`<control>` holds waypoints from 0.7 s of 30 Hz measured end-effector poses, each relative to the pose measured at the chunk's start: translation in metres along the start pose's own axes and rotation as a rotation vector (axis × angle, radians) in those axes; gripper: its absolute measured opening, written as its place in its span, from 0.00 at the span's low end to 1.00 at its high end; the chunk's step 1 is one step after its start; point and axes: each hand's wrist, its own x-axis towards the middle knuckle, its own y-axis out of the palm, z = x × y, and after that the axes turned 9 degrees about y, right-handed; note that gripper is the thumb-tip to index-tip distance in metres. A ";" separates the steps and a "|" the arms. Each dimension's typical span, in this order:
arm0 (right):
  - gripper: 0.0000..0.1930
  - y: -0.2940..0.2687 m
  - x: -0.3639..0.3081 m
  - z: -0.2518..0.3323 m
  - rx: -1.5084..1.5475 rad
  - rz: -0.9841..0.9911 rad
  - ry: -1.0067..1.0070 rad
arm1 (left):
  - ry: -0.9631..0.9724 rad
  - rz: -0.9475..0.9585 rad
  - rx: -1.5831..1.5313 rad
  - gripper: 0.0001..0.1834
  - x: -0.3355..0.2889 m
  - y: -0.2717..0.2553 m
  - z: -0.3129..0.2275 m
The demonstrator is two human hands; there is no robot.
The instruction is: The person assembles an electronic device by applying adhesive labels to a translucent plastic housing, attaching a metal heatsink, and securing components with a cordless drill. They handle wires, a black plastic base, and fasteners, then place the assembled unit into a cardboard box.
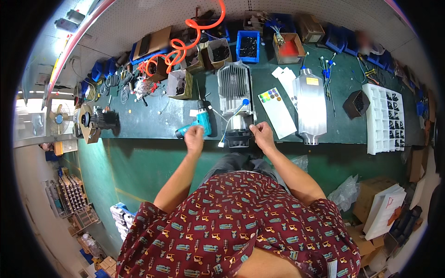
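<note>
My left hand (194, 139) is closed just in front of a teal cordless drill (204, 120) lying on its side; anything inside its fingers is hidden. Fingertips pinched together, my right hand (263, 136) is at the right edge of a black tray-like part (238, 139) at the bench edge. What it grips there is too small to make out. Behind that part lies a finned grey metal housing (233, 83). A cable with a white plug (221, 144) runs across its front, near a round blue piece (245, 102).
A white card with coloured round stickers (270, 95) and a silver metal casing (311, 104) lie to the right. Farther right stands a white compartment tray (376, 118). Blue bins (248, 46) and cardboard boxes line the back of the green bench, beneath a coiled orange hose (177, 44).
</note>
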 end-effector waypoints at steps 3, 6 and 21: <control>0.18 -0.001 -0.013 0.006 -0.078 -0.013 -0.034 | -0.105 0.185 -0.028 0.13 -0.020 0.027 0.018; 0.19 -0.002 -0.025 0.023 -0.140 -0.059 -0.063 | 0.074 0.276 0.052 0.17 -0.011 0.044 0.033; 0.19 0.003 -0.015 0.000 -0.193 -0.153 -0.115 | 0.106 0.556 0.262 0.22 0.026 0.035 0.039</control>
